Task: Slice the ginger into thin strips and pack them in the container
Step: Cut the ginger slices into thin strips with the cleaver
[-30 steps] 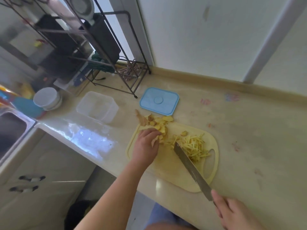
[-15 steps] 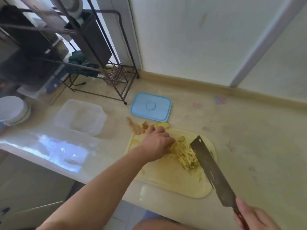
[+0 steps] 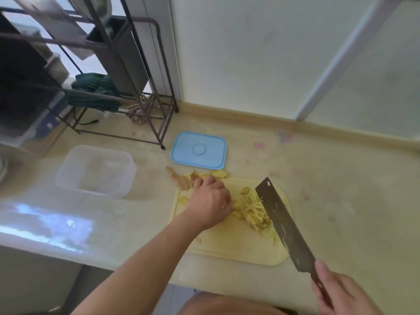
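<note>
Cleaver (image 3: 281, 221): long axis 11–5 o'clock, tip at 11; right hand (image 3: 341, 294) fingers grasp handle. Left hand (image 3: 210, 204) fingers curled onto ginger strips (image 3: 252, 211), grip unclear.

Daylight is coming in soft and even from the window behind the metal rack (image 3: 118, 71), throwing a bluish-white glare across the glossy countertop (image 3: 47, 221). Shadows are staying faint. The wide lens is bending the wall lines at the edges, and the whole picture is looking slightly soft.
</note>
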A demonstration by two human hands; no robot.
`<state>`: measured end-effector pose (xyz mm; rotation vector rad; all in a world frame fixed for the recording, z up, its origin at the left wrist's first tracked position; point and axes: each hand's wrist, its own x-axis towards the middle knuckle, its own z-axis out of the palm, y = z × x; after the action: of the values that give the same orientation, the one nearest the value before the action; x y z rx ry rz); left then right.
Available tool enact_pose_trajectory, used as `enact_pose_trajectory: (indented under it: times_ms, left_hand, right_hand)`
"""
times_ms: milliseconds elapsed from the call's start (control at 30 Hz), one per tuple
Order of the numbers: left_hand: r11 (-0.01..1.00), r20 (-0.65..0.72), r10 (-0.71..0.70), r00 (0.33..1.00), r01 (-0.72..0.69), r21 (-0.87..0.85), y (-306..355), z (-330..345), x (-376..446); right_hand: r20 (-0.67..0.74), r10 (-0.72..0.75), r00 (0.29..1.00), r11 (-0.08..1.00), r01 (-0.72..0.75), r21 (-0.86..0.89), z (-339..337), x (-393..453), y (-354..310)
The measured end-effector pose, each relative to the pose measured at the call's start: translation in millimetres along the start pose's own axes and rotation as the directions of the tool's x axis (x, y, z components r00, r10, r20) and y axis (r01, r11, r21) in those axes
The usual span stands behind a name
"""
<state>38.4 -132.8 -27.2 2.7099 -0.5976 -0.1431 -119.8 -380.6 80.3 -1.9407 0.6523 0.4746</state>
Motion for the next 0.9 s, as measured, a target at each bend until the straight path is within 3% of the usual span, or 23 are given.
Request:
enact_pose_trajectory:
  times_ms: [100,167,400,500,567,667,767,900]
  left_hand:
    - [0.943,0.231,-0.176,0.957,0.231,-0.239,1.3,-15.5,-17.4]
    - [0.924,0.356,-0.205,0.911,0.301,-0.237,-3.8,-17.3,-28.8]
    - [0.974,0.459,-0.174,0.871,0.22,-0.047,-13.7,-9.5,-46.8]
    - [0.986,0.406,-0.169,0.898,0.156,0.065,-13.2,-11.1,-47.9]
    - [0.98,0.293,-0.199,0.935,0.185,0.076,-14.9,-12.9,-44.7]
    - [0.959,-0.004,-0.225,0.974,0.221,-0.177,-17.0,-13.8,-20.1]
    - [0.97,-0.193,-0.193,0.962,0.158,-0.185,-21.4,-11.4,23.5]
    - [0.954,-0.134,-0.299,0.945,0.296,-0.044,-24.1,-9.9,60.5]
  right_hand:
    - [0.025,0.052,0.998,0.995,-0.05,-0.09,1.0,-4.2,-10.1]
    - [0.05,0.068,0.996,0.987,-0.06,-0.147,3.3,-4.2,-13.3]
    - [0.198,0.12,0.973,0.991,-0.128,0.029,17.3,-4.9,-16.4]
    - [0.191,0.12,0.974,0.991,-0.129,0.036,17.1,-2.9,-16.0]
    - [0.151,0.132,0.98,0.99,-0.138,0.027,15.2,-2.0,-16.9]
    - [0.091,0.121,0.988,0.992,-0.119,-0.034,10.6,-0.6,-14.4]
    - [0.072,0.104,0.992,0.991,-0.097,-0.093,7.3,-0.3,-13.2]
    - [0.059,0.088,0.994,0.994,-0.084,-0.072,0.5,2.6,-3.0]
